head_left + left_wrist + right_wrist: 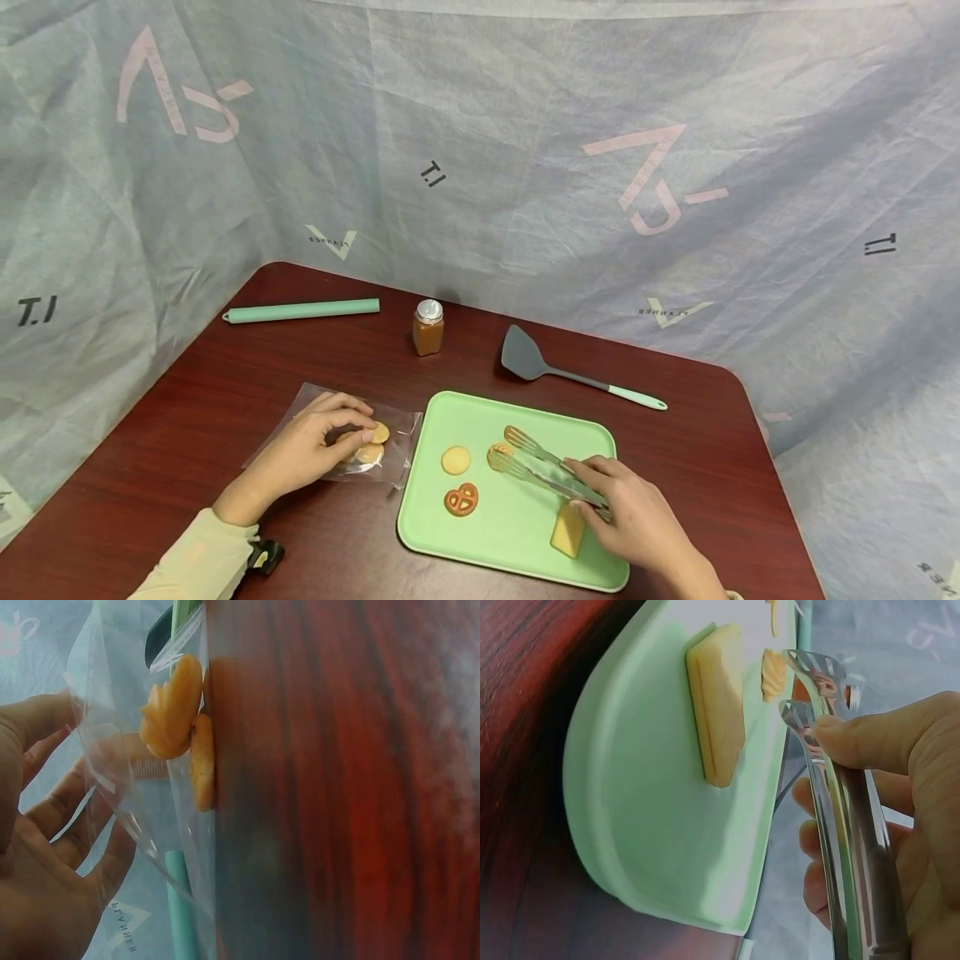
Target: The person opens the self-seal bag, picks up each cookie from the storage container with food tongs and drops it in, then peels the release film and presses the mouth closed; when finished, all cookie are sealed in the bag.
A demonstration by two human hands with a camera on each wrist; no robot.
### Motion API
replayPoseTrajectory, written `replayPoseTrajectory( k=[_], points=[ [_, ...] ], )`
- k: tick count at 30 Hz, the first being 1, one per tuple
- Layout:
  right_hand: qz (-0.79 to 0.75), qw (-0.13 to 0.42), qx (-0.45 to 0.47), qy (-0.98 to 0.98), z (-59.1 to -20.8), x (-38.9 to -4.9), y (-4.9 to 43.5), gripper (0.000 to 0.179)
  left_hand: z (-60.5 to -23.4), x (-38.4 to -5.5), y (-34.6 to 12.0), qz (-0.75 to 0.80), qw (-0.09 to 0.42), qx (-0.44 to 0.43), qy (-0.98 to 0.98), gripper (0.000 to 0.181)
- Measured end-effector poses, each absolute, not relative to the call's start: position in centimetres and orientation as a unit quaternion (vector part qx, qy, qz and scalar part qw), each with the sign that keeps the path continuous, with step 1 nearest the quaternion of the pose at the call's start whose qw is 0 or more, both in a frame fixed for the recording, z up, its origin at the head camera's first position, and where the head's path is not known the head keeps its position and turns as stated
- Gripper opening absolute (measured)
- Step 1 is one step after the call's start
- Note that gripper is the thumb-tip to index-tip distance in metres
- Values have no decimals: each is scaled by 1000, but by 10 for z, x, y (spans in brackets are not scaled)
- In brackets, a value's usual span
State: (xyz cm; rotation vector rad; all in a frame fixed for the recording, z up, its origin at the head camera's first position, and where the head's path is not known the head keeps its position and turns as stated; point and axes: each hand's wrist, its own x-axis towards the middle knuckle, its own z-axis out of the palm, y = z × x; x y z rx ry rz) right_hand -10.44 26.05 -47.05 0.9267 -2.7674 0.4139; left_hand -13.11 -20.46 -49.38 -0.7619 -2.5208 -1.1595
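Observation:
My left hand (322, 437) pinches the upper film of a clear plastic bag (405, 425), thumb and index fingertips close together. Inside the bag lie several cookies (172, 709), one a ridged swirl. My right hand (633, 512) grips metal tongs (551, 475), thumb on one arm and fingers on the other. Their slotted tips are spread at a swirl cookie (498, 455) on the light green tray (517, 558); whether they touch it I cannot tell. Also on the tray are a round cookie (456, 460), a pretzel-shaped cookie (461, 499) and a rectangular wafer (718, 705) beneath the tongs.
Behind the tray lies a grey spatula (525, 357) with a pale green handle. A jar of brown powder (428, 333) with a silver lid stands at the back, and a green rod (303, 311) lies back left. Printed cloth (480, 167) hangs behind the table.

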Motion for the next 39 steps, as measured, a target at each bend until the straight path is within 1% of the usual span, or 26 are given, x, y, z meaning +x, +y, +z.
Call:
replayPoseTrajectory(
  k=[7,12,28,33,39],
  points=[
    [142,88,316,-934,-474,-105,259,53,-493,-131,-205,-400,128,-260,-869,11],
    [136,85,317,-935,-475,-105,259,52,-493,-131,-205,-400,126,-260,-870,10],
    [146,106,340,-923,-471,-110,253,50,-495,-132,-204,-396,130,-267,-869,10],
    [143,111,353,-918,-464,-116,237,50,-497,-134,-204,-395,136,-274,-866,12],
    [152,91,382,-907,-455,-125,201,50,-497,-133,-205,-397,129,-267,-869,12]
  ],
)
